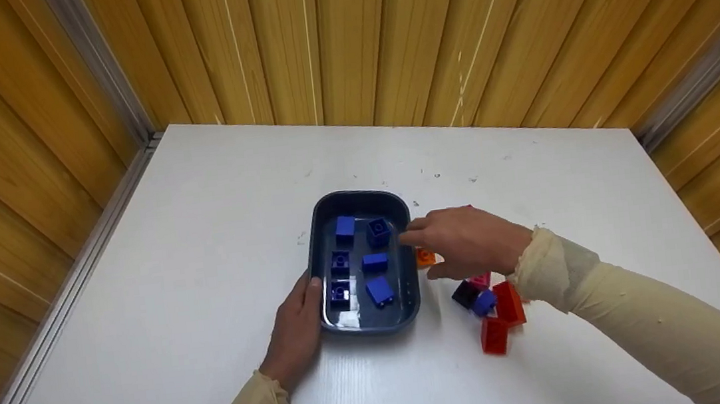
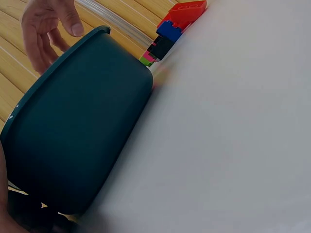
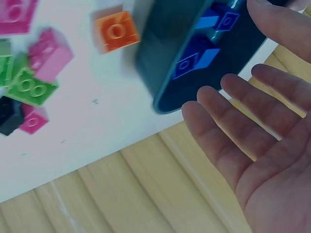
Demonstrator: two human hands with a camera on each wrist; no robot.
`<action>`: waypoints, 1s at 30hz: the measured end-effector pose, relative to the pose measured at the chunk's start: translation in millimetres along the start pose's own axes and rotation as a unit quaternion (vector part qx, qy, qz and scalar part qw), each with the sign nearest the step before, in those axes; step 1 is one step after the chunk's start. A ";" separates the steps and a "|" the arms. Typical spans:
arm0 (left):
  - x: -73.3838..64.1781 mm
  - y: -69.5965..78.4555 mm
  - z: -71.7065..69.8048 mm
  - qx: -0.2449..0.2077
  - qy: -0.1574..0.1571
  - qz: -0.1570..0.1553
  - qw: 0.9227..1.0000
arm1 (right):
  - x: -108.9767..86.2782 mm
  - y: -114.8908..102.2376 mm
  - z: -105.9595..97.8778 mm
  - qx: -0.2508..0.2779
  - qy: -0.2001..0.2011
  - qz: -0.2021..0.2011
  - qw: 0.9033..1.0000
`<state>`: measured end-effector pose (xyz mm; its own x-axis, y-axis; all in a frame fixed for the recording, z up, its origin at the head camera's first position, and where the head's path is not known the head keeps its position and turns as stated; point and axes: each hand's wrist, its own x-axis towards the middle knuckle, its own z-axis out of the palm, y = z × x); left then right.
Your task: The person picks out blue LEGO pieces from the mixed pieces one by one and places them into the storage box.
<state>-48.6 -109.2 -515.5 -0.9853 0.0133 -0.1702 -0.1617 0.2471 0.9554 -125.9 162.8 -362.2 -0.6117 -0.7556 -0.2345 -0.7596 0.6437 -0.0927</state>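
A dark blue-green tray (image 1: 409,304) stands on the white table with several blue toy bricks (image 1: 376,262) lying inside. My left hand (image 1: 294,329) holds the tray's near left side, thumb at the rim and fingers along the outer wall. Over the tray's right rim hovers my right hand (image 1: 471,238), palm down in the head view. Its fingers are spread and loosely bent with nothing between them, as the right wrist view shows. An orange brick (image 3: 117,31) lies on the table just outside the tray's right wall, partly covered by the right hand in the head view.
Right of the tray lies a loose cluster: red bricks (image 1: 494,336), a blue brick (image 1: 484,302), a black brick (image 3: 9,115), pink bricks (image 3: 50,54) and green bricks (image 3: 31,87). Wood-patterned walls (image 1: 350,42) enclose the table (image 1: 214,210) at the back and sides.
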 end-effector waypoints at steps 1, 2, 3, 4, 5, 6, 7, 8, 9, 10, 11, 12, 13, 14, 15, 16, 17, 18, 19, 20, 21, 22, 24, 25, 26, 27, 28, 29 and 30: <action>-0.1 -0.4 -0.2 -0.001 0.000 0.000 1.000 | -3.4 1.9 1.1 0.006 -0.008 0.013 1.000; -0.1 -0.6 -0.4 -0.002 0.000 0.000 1.000 | -7.0 4.0 2.8 0.013 -0.014 0.025 0.999; -0.1 -0.9 -0.7 -0.002 0.000 0.000 1.000 | -10.6 6.2 5.0 0.020 -0.020 0.034 0.999; 0.0 -1.3 -1.1 -0.002 0.000 0.002 1.000 | -14.0 8.4 7.3 0.028 -0.028 0.046 0.998; 0.2 -1.3 -1.2 -0.002 0.000 0.002 1.000 | -17.8 10.3 9.8 0.038 -0.035 0.060 0.997; 0.4 -1.1 -1.3 -0.002 0.000 0.001 1.000 | -21.8 12.0 12.4 0.046 -0.043 0.075 0.995; 0.5 -0.8 -1.3 -0.003 0.000 0.002 1.000 | -26.0 13.8 14.9 0.051 -0.052 0.090 0.993; 0.8 -0.7 -1.1 -0.002 0.000 0.002 1.000 | -30.1 15.9 17.6 0.057 -0.059 0.102 0.991; 0.8 -0.7 -0.9 -0.002 0.000 0.004 1.000 | -34.1 17.6 20.4 0.064 -0.068 0.116 0.989; 1.0 -0.8 -0.6 -0.002 0.001 0.004 1.000 | -38.2 19.2 23.2 0.068 -0.077 0.131 0.986; 1.0 -0.7 -0.2 -0.003 0.001 0.002 1.000 | -42.7 20.9 26.2 0.072 -0.083 0.141 0.984; 1.2 -0.9 -0.1 -0.003 0.000 0.002 1.000 | -46.9 22.9 29.4 0.073 -0.089 0.147 0.982; 1.3 -1.3 0.1 -0.003 0.001 0.005 1.000 | -50.8 24.9 33.1 0.077 -0.093 0.153 0.981; 1.5 -1.2 0.2 -0.002 0.001 0.006 1.000 | -54.7 26.5 37.0 0.083 -0.096 0.157 0.979; 1.9 -1.1 0.2 0.000 0.002 0.009 1.000 | -58.3 27.9 41.3 0.086 -0.097 0.161 0.978; 2.1 -1.0 0.0 0.002 0.003 0.008 1.000 | -61.3 29.0 45.4 0.087 -0.098 0.160 0.978; 2.2 -0.8 0.0 0.004 0.004 0.010 1.000 | -63.9 29.7 49.6 0.088 -0.099 0.160 0.978; 2.3 -0.6 -0.2 0.006 0.005 0.012 1.000 | -66.1 30.1 53.8 0.089 -0.098 0.159 0.978; 2.3 -0.5 -0.3 0.008 0.006 0.014 1.000 | -67.7 30.1 58.1 0.090 -0.097 0.158 0.979; 2.4 -0.4 -0.5 0.010 0.006 0.014 1.000 | -69.1 30.0 62.2 0.089 -0.096 0.156 0.979; 2.3 -0.9 -0.6 0.010 0.006 0.014 1.000 | -70.1 29.7 66.0 0.088 -0.095 0.155 0.979; 2.2 -1.1 -0.6 0.010 0.006 0.013 1.000 | -70.7 29.1 69.3 0.085 -0.092 0.152 0.980; 2.0 -1.7 -0.6 0.010 0.005 0.011 1.000 | -71.4 28.0 75.4 0.080 -0.086 0.151 0.981; 2.0 -2.0 -0.5 0.009 0.004 0.011 1.000 | -71.4 27.5 77.8 0.079 -0.082 0.151 0.982; 2.1 -2.3 -0.3 0.008 0.004 0.011 1.000 | -71.4 26.9 79.7 0.077 -0.080 0.150 0.982; 2.0 -2.4 -0.3 0.007 0.005 0.011 1.000 | -71.5 26.4 81.3 0.076 -0.078 0.151 0.982; 2.0 -2.4 -0.2 0.008 0.004 0.011 1.000 | -71.5 26.0 82.7 0.074 -0.074 0.150 0.983; 2.0 -2.4 -0.2 0.008 0.003 0.010 1.000 | -71.4 25.7 83.9 0.072 -0.071 0.149 0.984; 1.9 -2.6 -0.2 0.009 0.003 0.009 1.000 | -71.4 25.4 84.8 0.072 -0.068 0.148 0.984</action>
<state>-50.0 -110.0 -518.2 -0.9884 0.0123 -0.1511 -0.1426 0.2637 0.9540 -82.7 243.4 -429.8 -0.7583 -0.5160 -0.3984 -0.5080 0.8507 -0.1348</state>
